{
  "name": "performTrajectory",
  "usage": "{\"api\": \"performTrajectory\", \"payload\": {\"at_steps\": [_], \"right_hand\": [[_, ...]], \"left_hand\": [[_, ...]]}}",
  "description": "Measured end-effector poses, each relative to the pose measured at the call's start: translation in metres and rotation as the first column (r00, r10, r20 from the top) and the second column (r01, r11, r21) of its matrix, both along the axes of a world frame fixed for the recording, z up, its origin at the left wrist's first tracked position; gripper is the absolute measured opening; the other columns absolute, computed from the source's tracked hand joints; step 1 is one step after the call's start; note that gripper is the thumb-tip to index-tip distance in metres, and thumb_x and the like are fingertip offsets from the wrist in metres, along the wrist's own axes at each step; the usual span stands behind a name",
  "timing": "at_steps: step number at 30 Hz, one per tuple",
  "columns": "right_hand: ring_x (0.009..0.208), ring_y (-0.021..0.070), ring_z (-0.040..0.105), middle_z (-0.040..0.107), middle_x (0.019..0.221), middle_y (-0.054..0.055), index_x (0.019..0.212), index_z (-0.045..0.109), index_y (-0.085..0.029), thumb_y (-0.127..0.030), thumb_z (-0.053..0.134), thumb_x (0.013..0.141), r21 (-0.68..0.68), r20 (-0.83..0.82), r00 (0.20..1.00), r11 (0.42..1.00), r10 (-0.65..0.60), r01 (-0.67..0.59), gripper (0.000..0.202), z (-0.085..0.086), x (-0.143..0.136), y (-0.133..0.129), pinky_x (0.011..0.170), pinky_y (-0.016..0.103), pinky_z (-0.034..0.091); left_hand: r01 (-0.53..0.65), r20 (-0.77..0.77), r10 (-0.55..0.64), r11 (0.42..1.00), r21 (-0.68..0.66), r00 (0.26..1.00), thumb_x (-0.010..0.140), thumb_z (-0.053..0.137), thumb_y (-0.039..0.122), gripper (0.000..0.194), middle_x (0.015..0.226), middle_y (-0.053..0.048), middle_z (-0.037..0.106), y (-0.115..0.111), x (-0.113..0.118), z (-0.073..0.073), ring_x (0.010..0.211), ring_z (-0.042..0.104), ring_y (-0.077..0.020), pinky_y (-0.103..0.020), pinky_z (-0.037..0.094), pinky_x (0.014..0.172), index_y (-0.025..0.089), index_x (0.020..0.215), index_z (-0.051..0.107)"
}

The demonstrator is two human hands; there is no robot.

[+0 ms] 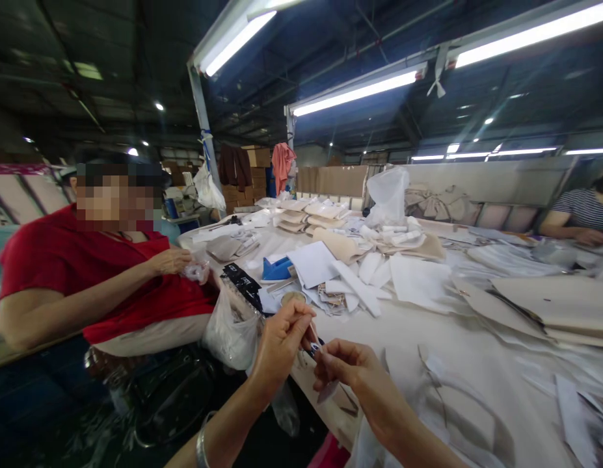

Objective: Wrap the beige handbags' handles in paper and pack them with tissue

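Pinching a small dark-and-white piece (313,349) between narrowed fingertips, the left hand (285,330) and right hand (348,365) meet by the near edge of the desk (352,330); a slackened grip could let so slight a piece slip over the side.

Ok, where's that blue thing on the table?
The blue thing sits just left of centre in the head view, between the black strip and a white sheet, beyond the left hand.

Beyond the left hand (282,337) lie papers (317,262).
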State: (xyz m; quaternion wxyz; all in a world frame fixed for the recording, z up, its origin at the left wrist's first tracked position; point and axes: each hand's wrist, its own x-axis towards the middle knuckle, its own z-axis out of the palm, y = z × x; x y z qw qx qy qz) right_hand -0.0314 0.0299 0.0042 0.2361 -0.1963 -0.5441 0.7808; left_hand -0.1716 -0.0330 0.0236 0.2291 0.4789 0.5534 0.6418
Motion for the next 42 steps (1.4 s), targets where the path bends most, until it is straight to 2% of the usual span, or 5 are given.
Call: {"api": "performTrajectory", "payload": {"at_steps": [8,21,33,37,42], "right_hand": [[0.058,0.0165,0.06,0.066,0.066,0.005,0.07,0.069,-0.016,-0.053,0.079,0.064,0.018,0.079,0.996,0.999,-0.035,0.034,0.039,-0.004,0.007,0.005,0.058,0.026,0.044],[0.042,0.0082,0.039,0.052,0.05,-0.003,0.077,0.063,-0.018,-0.054,0.073,0.071,0.044,0.134,0.989,0.997,-0.069,0.064,0.039,-0.028,0.001,0.014,0.043,0.021,0.025],[0.046,0.0044,0.034,0.051,0.058,-0.005,0.076,0.061,-0.014,-0.032,0.076,0.073,-0.093,-0.077,0.995,0.994,-0.07,0.063,0.024,0.002,0.024,0.014,0.049,0.019,0.032],[0.051,0.0057,0.035,0.047,0.062,-0.005,0.084,0.064,-0.014,-0.027,0.075,0.076,-0.119,-0.169,0.986,0.993,0.001,-0.021,0.019,0.022,0.055,0.025,0.053,0.019,0.035],[0.048,0.0047,0.026,0.044,0.063,-0.005,0.076,0.06,-0.017,-0.023,0.074,0.076,-0.098,-0.221,0.966,0.989,-0.13,0.111,0.015,0.048,0.095,0.034,0.048,0.018,0.027]], "left_hand": [[0.069,0.301,-0.091,0.994,0.083,0.949,0.088,0.061,0.039,0.023,0.058,-0.001,0.063,0.006,0.009,-0.01,0.047,0.053,-0.0108,-0.021,0.039,0.049,0.016,0.086,0.057],[0.072,0.414,-0.133,0.985,0.159,0.901,0.088,0.061,0.039,0.024,0.06,-0.003,0.066,0.005,0.014,-0.019,0.051,0.057,-0.0118,-0.021,0.039,0.053,0.015,0.087,0.056],[0.274,0.718,-0.368,0.929,0.249,0.591,0.08,0.073,0.021,0.018,0.065,0.003,0.055,0.005,-0.001,-0.013,0.059,0.053,-0.0078,-0.017,0.043,0.058,0.016,0.089,0.059],[0.365,0.69,-0.418,0.901,0.234,0.59,0.083,0.068,0.018,0.012,0.073,0.0,0.06,0.014,0.017,-0.004,0.052,0.049,-0.0051,-0.015,0.039,0.053,0.016,0.094,0.062],[0.472,0.693,-0.509,0.84,0.268,0.511,0.082,0.067,0.014,0.011,0.073,0.0,0.062,0.034,0.053,0.007,0.051,0.048,-0.0041,-0.015,0.036,0.052,0.014,0.092,0.064]]}}
